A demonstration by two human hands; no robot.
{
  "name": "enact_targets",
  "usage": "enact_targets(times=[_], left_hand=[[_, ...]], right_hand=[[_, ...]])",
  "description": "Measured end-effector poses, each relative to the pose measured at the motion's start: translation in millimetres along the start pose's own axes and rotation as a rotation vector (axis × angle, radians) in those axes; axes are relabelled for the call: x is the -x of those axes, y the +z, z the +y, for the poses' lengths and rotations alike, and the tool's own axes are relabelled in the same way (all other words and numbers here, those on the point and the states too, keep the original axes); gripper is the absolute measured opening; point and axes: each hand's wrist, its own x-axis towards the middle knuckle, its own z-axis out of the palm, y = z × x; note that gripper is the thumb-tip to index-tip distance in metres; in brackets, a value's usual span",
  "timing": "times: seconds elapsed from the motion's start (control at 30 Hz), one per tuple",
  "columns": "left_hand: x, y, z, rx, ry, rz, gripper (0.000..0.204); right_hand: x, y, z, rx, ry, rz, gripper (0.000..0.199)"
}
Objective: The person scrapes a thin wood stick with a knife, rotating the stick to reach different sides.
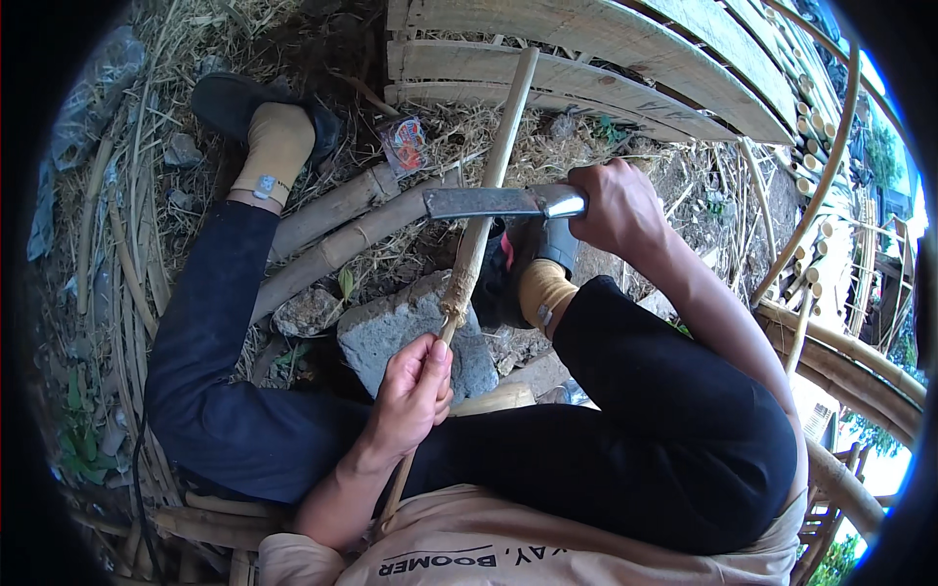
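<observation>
your left hand [415, 391] is closed tight around the lower part of a thin bamboo stick [486, 200], which runs up from your lap over the grey stone [391, 332] toward the bamboo slats [586, 73]. your right hand [616, 207] is fisted on the handle of a flat machete [484, 202], blade lying across the stick above the stone.
</observation>
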Motion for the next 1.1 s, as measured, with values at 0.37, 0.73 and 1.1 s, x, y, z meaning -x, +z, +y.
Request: enact_targets(times=[0.37,0.73,1.1], left_hand=[[-1,-3,-8,-0.010,-0.009,0.001,0.029],[3,-1,3,0.048,-0.035,-0.031,0.032],[4,-9,12,0.056,-0.010,-0.019,0.031]], right_hand=[[-6,-9,67,0.117,0.105,0.139,0.014],[19,0,-8,-0.180,-0.146,-0.090,0.014],[10,-7,-19,-0.113,-0.176,-0.107,0.018]])
